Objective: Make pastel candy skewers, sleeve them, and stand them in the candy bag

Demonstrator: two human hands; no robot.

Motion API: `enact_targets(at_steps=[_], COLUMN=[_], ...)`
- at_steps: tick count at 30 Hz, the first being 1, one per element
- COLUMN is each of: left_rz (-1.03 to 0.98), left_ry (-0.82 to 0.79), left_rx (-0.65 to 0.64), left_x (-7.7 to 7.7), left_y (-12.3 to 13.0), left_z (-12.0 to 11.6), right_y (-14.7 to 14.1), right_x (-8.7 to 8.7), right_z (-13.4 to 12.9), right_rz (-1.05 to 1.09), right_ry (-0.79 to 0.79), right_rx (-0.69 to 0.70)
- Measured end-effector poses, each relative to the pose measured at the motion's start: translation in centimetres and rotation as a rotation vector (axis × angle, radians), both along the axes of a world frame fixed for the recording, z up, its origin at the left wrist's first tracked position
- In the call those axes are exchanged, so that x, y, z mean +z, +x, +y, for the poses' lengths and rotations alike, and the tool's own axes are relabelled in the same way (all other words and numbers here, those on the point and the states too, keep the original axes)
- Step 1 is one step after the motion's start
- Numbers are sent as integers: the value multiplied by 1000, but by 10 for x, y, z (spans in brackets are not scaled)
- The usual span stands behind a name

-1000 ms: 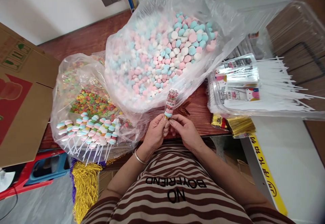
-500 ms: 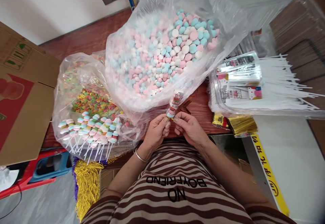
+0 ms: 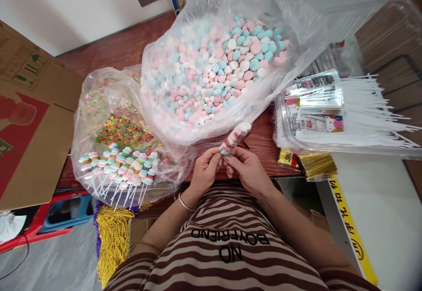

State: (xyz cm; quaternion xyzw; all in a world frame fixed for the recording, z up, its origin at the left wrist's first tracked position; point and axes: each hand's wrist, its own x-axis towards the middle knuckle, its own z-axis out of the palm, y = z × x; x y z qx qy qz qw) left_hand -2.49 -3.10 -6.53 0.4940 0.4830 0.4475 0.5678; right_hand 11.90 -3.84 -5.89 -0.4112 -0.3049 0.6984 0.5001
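Both hands meet in front of my body around the lower end of a wrapped candy skewer [image 3: 235, 139], whose printed clear wrapper covers pink, white and bluish pieces. It leans up and to the right. My left hand [image 3: 208, 168] pinches it at the base with thumb and forefinger. My right hand [image 3: 245, 166] is closed on the same spot from the other side. The stick end and any tie there are hidden by the fingers. To the left, several unwrapped candy skewers [image 3: 123, 168] with white sticks lie on a plastic bag of small colourful gummy rings [image 3: 127, 130].
A big clear bag of pastel marshmallows [image 3: 227, 71] fills the table's middle. At right a clear plastic box [image 3: 286, 139] holds printed wrappers [image 3: 316, 93] and white sticks [image 3: 365, 110]. Gold twist ties [image 3: 316, 163] lie below it. A cardboard box [image 3: 36, 119] stands at left.
The wrapped skewer has tipped from nearly upright toward the right, and its wrapper looks turned. Both hands still meet at its base. The whole view has shifted slightly.
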Motion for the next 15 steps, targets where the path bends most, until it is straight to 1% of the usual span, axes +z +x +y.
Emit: enact_targets(at_steps=[1, 3, 4, 5, 6, 7, 8, 9, 10, 11, 12, 13, 14, 15], left_rz=[36, 139, 210, 285, 360, 419, 448, 433, 371, 283, 183, 64, -59, -171], left_ry=[59, 256, 377, 496, 587, 649, 668, 647, 584, 449, 256, 58, -97, -174], left_rx=[-40, -163, -220, -238, -206, -115, 0, 92, 123, 17, -196, -396, -518, -544], left_x=[1, 9, 15, 24, 34, 45, 56, 67, 76, 83, 88, 91, 93, 93], left_y=[-3, -12, -17, -21, -25, -29, -31, -33, -32, -31, -28, -24, -20, -16], left_z=[3, 10, 14, 16, 16, 14, 9, 3, -4, -11, -17, -21, -22, -22], right_y=[0, 4, 7, 11, 17, 24, 32, 41, 49, 56, 62, 64, 65, 62], right_x=[0, 3, 6, 11, 17, 25, 35, 46, 56, 67, 76, 82, 86, 87], right_z=[0, -1, -1, 0, 1, 2, 4, 5, 6, 6, 4, 1, -3, -8], right_rz=[54, 120, 116, 78, 2, -116, -271, -451, -646, -832, -994, -1118, -1191, -1217], right_ry=[-18, -41, -37, -15, 41, 129, 252, 406, 568, 741, 916, 1081, 1238, 1372], right_rx=[34, 142, 203, 246, 257, 218, 124, -17, -182, -323, -405, -422, -381, -298])
